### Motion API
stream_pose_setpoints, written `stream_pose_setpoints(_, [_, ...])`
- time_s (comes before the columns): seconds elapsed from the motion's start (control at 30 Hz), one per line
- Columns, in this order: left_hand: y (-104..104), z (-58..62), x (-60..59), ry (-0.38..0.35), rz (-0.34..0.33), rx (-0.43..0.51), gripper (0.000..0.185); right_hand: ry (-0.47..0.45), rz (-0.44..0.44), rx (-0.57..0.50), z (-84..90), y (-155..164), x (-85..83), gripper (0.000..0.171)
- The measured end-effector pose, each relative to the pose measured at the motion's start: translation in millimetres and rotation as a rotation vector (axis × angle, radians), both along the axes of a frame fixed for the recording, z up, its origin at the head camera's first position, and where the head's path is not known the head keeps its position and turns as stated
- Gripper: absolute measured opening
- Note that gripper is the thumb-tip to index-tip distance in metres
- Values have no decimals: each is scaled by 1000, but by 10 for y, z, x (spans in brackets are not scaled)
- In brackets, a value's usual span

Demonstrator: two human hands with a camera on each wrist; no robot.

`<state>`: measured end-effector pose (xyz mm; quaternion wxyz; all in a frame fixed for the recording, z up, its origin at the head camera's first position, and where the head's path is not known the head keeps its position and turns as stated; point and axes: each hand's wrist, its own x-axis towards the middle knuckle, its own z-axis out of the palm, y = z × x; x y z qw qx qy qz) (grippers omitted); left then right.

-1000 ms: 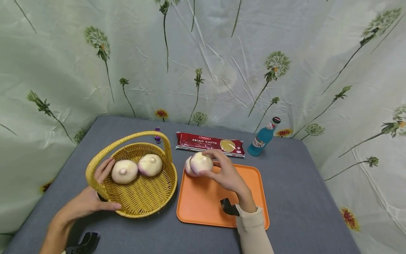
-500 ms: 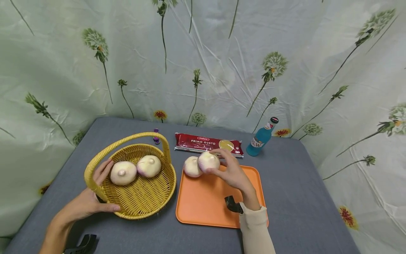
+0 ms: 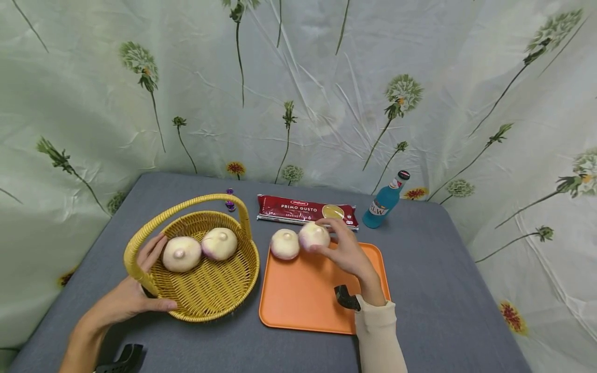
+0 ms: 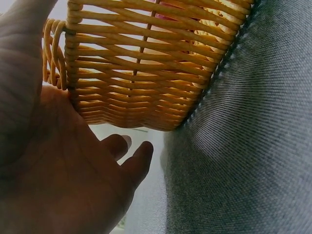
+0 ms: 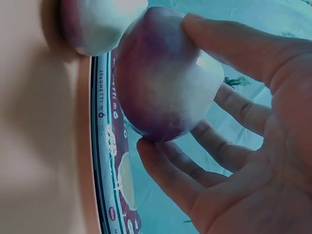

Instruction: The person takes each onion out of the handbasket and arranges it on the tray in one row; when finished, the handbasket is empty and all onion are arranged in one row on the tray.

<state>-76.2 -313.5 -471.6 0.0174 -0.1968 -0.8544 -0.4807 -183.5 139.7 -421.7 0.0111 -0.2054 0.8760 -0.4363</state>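
My right hand [image 3: 347, 251] pinches a white and purple turnip [image 3: 313, 237] between thumb and fingers, over the far part of the orange tray [image 3: 303, 305]. In the right wrist view this turnip [image 5: 161, 78] hangs off the thumb and fingertips, close to the second turnip. That second turnip [image 3: 284, 244] rests at the tray's far left corner. My left hand [image 3: 128, 295] holds the yellow wicker basket [image 3: 216, 290] at its left side, thumb along the front rim and fingers behind the handle's foot. Two turnips [image 3: 200, 249] lie inside the basket.
A red spaghetti packet [image 3: 298, 210] lies behind the tray, and a blue bottle [image 3: 384, 202] stands to its right. Small purple items [image 3: 230, 201] sit behind the basket. The basket's tall handle [image 3: 186, 203] arches over it. A flowered curtain closes off the grey table's back.
My right hand has moved right with its turnip, from in front of the other turnip to beside it, uncovering that one. My left hand and the basket have stayed put.
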Motion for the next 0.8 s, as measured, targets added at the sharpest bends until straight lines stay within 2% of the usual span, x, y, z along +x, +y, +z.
stream_pose_setpoints(0.23, [6, 2, 0, 6, 9, -14, 139, -23, -24, 33, -15, 36, -6, 53])
stream_pose_setpoints(0.8, [11, 16, 10, -12, -3, 19, 137, -61, -74, 142, -101, 9, -31, 52])
